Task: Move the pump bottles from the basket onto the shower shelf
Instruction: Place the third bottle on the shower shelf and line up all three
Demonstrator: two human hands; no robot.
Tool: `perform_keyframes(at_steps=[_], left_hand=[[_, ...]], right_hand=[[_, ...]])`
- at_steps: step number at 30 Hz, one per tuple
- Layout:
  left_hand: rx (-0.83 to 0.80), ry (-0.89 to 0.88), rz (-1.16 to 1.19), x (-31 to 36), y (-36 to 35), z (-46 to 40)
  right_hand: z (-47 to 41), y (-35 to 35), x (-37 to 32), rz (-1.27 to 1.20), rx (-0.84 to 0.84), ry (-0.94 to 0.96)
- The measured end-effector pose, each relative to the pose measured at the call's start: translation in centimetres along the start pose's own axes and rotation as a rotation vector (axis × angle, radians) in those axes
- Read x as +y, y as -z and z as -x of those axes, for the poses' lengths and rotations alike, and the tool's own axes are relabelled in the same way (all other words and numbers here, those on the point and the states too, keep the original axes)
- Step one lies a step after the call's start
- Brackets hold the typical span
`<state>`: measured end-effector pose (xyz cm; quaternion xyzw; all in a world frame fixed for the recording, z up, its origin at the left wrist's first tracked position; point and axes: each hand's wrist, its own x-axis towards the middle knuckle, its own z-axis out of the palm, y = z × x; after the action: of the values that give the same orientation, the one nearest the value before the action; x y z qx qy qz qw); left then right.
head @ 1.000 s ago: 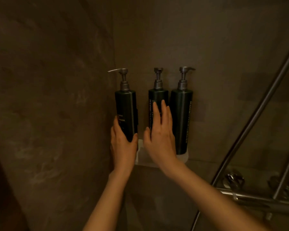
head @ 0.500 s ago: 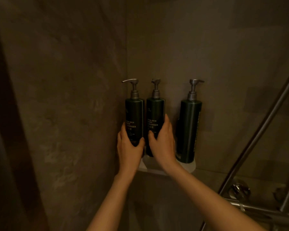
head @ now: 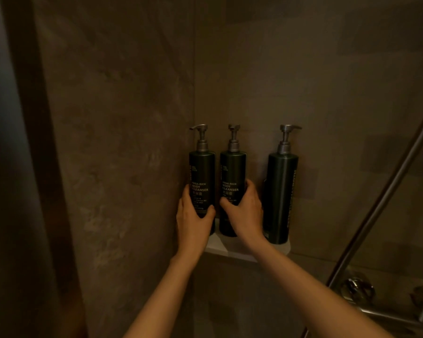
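Note:
Three dark green pump bottles with grey pumps stand upright on a small white corner shelf [head: 285, 248]. My left hand [head: 193, 224] grips the lower part of the left bottle [head: 202, 174], which sits in the wall corner. My right hand [head: 244, 212] wraps around the lower part of the middle bottle [head: 232, 172], right beside the left one. The right bottle [head: 281, 191] stands apart at the shelf's right end, untouched. No basket is in view.
Dark stone-look walls meet in the corner behind the bottles. A slanted metal shower rail [head: 386, 198] runs up the right side, with chrome taps and pipes [head: 357, 290] below it. A dark door frame [head: 34, 167] borders the left.
My right hand has gone from resting flat on the middle bottle to gripping it. That bottle now stands close against the left one, leaving a gap to the right bottle. The view has pulled back.

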<state>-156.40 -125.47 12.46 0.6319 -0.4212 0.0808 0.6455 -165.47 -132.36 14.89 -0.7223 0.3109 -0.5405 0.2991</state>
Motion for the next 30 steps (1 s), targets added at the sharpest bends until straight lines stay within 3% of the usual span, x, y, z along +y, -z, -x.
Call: perform_keyframes(at_steps=[4, 30], left_hand=[[-0.060, 0.009, 0.052, 0.2, 0.0, -0.5], [0.028, -0.024, -0.003, 0.7, -0.1, 0.8]], right_hand=[[0.0, 0.1, -0.2, 0.037, 0.004, 0.026], [1.4, 0.9, 0.1, 0.093, -0.018, 0.074]])
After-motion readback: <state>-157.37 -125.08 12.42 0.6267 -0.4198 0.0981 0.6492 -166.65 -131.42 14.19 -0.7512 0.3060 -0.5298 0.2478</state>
